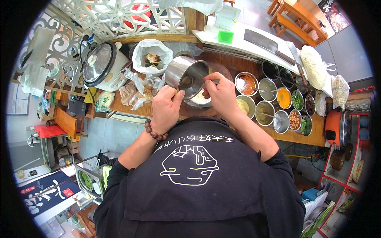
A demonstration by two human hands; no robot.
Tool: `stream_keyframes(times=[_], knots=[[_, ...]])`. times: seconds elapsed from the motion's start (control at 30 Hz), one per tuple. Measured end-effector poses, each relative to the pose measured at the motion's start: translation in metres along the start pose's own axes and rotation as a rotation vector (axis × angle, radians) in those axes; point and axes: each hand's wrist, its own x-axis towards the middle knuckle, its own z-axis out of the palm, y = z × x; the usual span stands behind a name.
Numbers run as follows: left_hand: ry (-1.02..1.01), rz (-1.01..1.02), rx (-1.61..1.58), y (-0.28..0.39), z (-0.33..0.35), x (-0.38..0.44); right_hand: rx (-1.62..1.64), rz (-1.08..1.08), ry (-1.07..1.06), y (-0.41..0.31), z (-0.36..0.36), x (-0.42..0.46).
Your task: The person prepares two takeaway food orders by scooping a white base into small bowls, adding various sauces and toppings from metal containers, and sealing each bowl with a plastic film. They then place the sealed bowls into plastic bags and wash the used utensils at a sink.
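Observation:
My left hand [167,105] grips the rim of a tilted stainless steel pot [178,73], whose mouth faces right and toward me. A little brownish content shows at the pot's bottom. My right hand [218,90] pinches what looks like the handle of a metal utensil, near the pot's mouth; most of the utensil is hidden. Under the hands, a bowl or plate with whitish content [200,98] sits on a round wooden board [221,71]. Just beyond the pot stands a container lined with a white plastic bag [140,58], with food scraps inside.
Several metal cups of toppings and sauces [264,112] stand at the right. A rice cooker [105,67] and plastic bags [146,89] are at the left. A cleaver [262,41] and another knife [297,62] lie on the white ledge [235,28]. An orange cooker [335,128] stands far right.

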Motion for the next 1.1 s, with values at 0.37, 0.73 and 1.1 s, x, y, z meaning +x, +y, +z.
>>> stream_keyframes(times=[0.37, 0.73, 1.1], knots=[[0.048, -0.053, -0.027, 0.002, -0.001, 0.001, 0.649, 0.162, -0.051, 0.036, -0.012, -0.004], [0.069, -0.066, 0.041, -0.003, -0.008, 0.002, 0.506, 0.148, 0.072, 0.02, -0.052, -0.024], [0.087, -0.036, 0.036, -0.015, 0.0, 0.004, -0.499, -0.411, 0.055, 0.05, -0.055, -0.031]])
